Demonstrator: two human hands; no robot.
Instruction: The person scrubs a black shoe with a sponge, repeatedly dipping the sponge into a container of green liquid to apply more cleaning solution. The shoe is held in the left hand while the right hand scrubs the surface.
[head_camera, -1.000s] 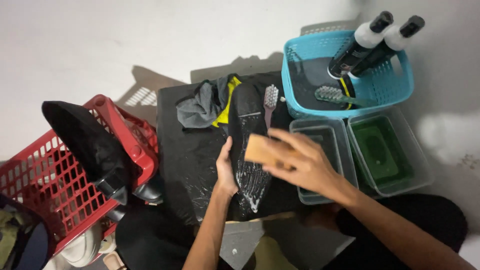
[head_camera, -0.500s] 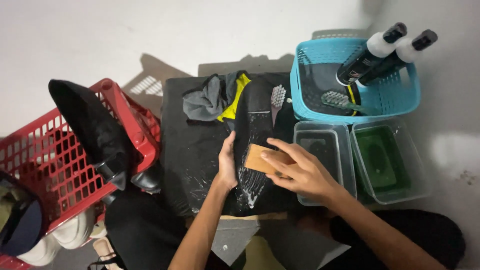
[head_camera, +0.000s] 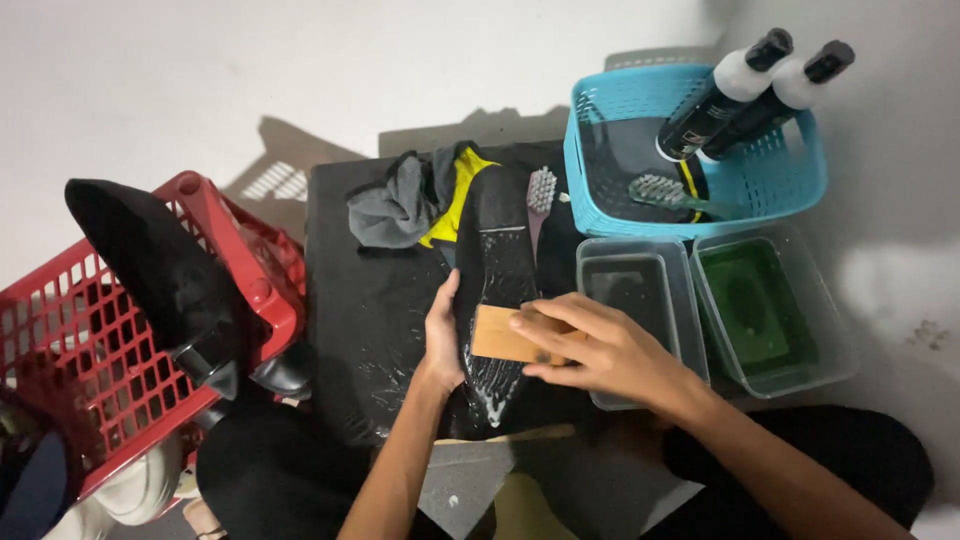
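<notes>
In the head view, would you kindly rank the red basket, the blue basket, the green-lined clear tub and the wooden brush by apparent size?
Largest to smallest:
1. red basket, partly cut off by the frame
2. blue basket
3. green-lined clear tub
4. wooden brush, partly covered by the right hand

Crowding in from the right: two clear tubs just beside the black mat, blue basket with bottles behind. Blocking the left: red basket with a black boot. Lying open: bare mat between boot and left hand. Cluttering the far edge: grey cloth, small brush.
</notes>
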